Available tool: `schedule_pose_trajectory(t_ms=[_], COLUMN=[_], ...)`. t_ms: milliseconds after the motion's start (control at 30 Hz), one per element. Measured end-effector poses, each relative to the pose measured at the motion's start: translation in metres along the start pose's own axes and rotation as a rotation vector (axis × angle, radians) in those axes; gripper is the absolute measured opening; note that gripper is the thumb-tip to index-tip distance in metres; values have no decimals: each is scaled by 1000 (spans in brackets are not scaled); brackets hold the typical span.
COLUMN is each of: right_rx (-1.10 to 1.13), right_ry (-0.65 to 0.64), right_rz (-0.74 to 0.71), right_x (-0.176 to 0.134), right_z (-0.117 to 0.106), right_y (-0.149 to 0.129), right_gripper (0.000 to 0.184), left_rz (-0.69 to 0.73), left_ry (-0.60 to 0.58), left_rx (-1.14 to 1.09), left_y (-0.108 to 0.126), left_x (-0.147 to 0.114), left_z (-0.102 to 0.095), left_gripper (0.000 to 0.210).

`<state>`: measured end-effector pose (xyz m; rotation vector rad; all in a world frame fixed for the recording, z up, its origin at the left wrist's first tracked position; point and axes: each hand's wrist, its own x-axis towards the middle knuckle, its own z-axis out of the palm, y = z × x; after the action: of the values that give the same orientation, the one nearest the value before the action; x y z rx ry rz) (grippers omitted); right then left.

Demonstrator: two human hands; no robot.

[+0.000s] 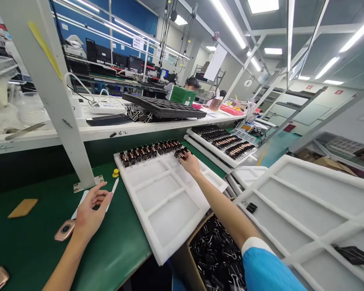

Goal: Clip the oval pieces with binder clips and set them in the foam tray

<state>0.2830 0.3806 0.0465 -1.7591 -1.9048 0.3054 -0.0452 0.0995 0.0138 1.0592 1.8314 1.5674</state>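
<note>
One row of black clips (151, 151) lines the far side of the white tray (143, 210), which overhangs the worktop's (121, 246) near right edge — seemingly a small share done, nearer panels unfilled. The right hand (188, 162) pinches another clip (180, 154) there — the left hand (92, 207) hovers, fingers loosely spread.

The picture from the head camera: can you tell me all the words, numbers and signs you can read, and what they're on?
"2": handwritten on the white shelf edge; the mark before it isn't clear.
"4": seems handwritten farther left on that edge; what's before it isn't clear.
Too small or blurred to read: the red signs, the green box, the white device and the posted sheet.
</note>
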Motion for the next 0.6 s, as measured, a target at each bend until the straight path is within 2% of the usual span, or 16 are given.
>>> schedule_pose_trajectory(t_ms=[133,267,433,500,600], right_rx=[-138,-216,-201,-108,126], right_ry=[-11,-1,25,150,528], right_rz=[-41,-90,-134,-148,-133], right_x=[9,9,-16,-40,-99], right_z=[12,15,-4,-22,-53], right_y=[-6,-11,-17,-14,12], right_gripper=[22,23,41,48,49], left_rz=[41,117,322,371,318], left_ry=[25,49,50,44,22], left_rx=[31,127,405,532,719], left_y=[-3,-9,-11,-7,0], left_x=[2,5,3,3,-2], left_z=[-2,-5,-12,-20,-41], left_gripper=[66,58,39,34,33])
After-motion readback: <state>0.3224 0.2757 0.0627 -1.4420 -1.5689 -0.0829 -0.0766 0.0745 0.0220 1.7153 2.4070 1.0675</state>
